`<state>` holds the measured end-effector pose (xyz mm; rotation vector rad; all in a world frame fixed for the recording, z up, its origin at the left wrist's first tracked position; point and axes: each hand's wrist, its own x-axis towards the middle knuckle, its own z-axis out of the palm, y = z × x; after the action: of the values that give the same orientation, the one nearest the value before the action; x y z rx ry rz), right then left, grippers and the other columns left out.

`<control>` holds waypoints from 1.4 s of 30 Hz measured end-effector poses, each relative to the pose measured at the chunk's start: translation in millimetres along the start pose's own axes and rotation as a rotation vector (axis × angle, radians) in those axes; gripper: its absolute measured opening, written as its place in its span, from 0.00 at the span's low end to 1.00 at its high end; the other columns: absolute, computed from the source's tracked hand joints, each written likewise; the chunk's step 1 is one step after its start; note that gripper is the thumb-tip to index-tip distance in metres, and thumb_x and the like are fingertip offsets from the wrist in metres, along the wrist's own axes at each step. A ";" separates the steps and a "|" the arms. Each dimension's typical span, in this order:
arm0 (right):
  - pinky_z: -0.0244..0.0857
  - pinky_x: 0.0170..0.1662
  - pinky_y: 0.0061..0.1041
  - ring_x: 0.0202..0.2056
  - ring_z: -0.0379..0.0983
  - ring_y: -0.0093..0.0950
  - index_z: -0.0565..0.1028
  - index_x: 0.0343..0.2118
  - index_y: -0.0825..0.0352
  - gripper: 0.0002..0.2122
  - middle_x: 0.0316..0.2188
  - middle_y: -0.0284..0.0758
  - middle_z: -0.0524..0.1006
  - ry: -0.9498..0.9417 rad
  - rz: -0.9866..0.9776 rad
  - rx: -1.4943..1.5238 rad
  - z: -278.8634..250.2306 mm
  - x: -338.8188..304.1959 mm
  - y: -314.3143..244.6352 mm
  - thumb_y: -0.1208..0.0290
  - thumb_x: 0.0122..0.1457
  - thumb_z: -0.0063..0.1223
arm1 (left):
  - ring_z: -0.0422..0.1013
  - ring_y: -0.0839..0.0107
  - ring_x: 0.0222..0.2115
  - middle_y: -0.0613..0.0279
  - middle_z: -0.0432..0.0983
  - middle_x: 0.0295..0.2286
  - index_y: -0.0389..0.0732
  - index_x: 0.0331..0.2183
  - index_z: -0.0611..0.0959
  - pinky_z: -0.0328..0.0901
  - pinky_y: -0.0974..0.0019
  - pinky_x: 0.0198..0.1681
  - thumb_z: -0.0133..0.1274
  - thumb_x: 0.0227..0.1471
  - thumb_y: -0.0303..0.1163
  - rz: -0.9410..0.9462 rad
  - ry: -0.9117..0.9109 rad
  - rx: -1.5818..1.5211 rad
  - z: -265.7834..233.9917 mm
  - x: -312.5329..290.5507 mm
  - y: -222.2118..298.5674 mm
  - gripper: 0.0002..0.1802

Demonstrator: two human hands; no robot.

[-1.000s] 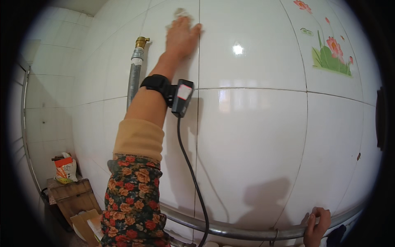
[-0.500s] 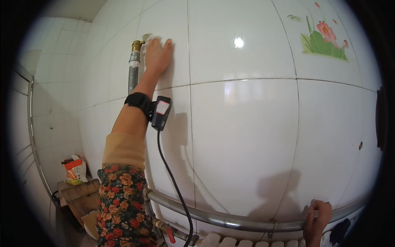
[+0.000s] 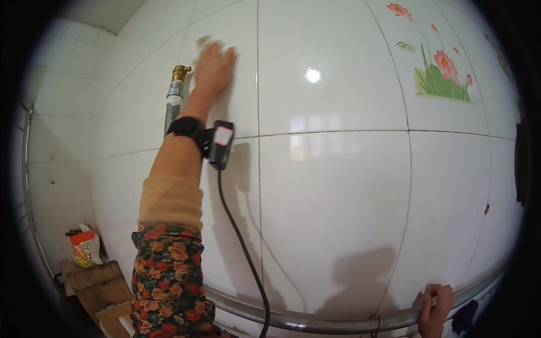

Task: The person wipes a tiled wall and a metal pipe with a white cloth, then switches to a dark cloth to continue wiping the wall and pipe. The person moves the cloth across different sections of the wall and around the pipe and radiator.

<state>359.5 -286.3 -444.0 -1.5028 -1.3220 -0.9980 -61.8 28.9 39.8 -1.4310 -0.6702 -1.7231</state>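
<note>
Left hand (image 3: 215,70), bare, raised to the upper left, back turned to the viewer, fingers upward, thumb set apart; slightly blurred, and whether the fingers grip cannot be told. Pale cloth (image 3: 203,41), one piece, crumpled, under and beyond those fingertips, against the white tile wall (image 3: 332,186). Brass fitting (image 3: 180,72), just beside the hand on its left, capping an upright grey pipe (image 3: 172,112). Black strap (image 3: 186,127), around the left wrist, bearing a dark box-shaped device (image 3: 220,149) with a white, red-edged label; black cable (image 3: 236,225), hanging from the device in a curve to the lower edge. Tan cuff (image 3: 171,200), ribbed, on the forearm; below it, dark sleeve (image 3: 169,270) patterned with red and orange flowers. Right hand (image 3: 435,310), bare, low at the right, well apart from the left, fingers curled, at the horizontal metal pipe (image 3: 315,325); whether it grips the pipe cannot be told. Flower decoration (image 3: 443,73), pink blooms over green leaves, on the upper right tiles. Lower left corner: white and orange bag (image 3: 85,248), upright; near it, brown wooden board (image 3: 101,286), tilted; paler board (image 3: 112,315), partly hidden behind the sleeve.
</note>
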 end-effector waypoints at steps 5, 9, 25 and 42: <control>0.66 0.38 0.39 0.34 0.72 0.44 0.76 0.40 0.69 0.10 0.32 0.44 0.76 -0.042 -0.033 -0.030 -1.2 1.5 -7.2 0.70 0.57 0.53 | 0.61 0.46 0.56 0.41 0.65 0.54 0.32 0.52 0.72 0.54 0.48 0.59 0.42 0.58 0.56 -0.052 0.127 0.091 19.2 5.6 0.5 0.36; 0.58 0.37 0.35 0.32 0.66 0.40 0.71 0.31 0.69 0.08 0.27 0.40 0.70 0.052 0.035 0.071 0.6 3.1 -14.4 0.75 0.47 0.53 | 0.60 0.45 0.56 0.41 0.65 0.54 0.32 0.51 0.73 0.55 0.52 0.60 0.42 0.60 0.51 0.266 0.086 -0.070 35.0 21.1 110.6 0.32; 0.66 0.39 0.40 0.35 0.71 0.46 0.75 0.39 0.68 0.10 0.33 0.45 0.75 -0.017 -0.009 0.002 -7.0 11.0 -15.3 0.71 0.55 0.53 | 0.58 0.50 0.59 0.42 0.64 0.56 0.32 0.52 0.72 0.54 0.52 0.60 0.43 0.59 0.51 0.226 0.139 0.054 39.2 43.8 41.7 0.32; 0.65 0.39 0.39 0.35 0.70 0.46 0.75 0.37 0.69 0.08 0.32 0.45 0.75 0.055 0.072 0.061 -10.0 12.7 -12.5 0.72 0.56 0.54 | 0.56 0.48 0.60 0.45 0.59 0.59 0.36 0.54 0.70 0.48 0.45 0.62 0.42 0.57 0.55 0.375 0.164 -0.191 67.2 29.5 276.5 0.35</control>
<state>348.3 -291.5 -427.7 -1.4567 -1.2403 -0.9383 202.9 -77.8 60.8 -1.4174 -0.1381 -1.6116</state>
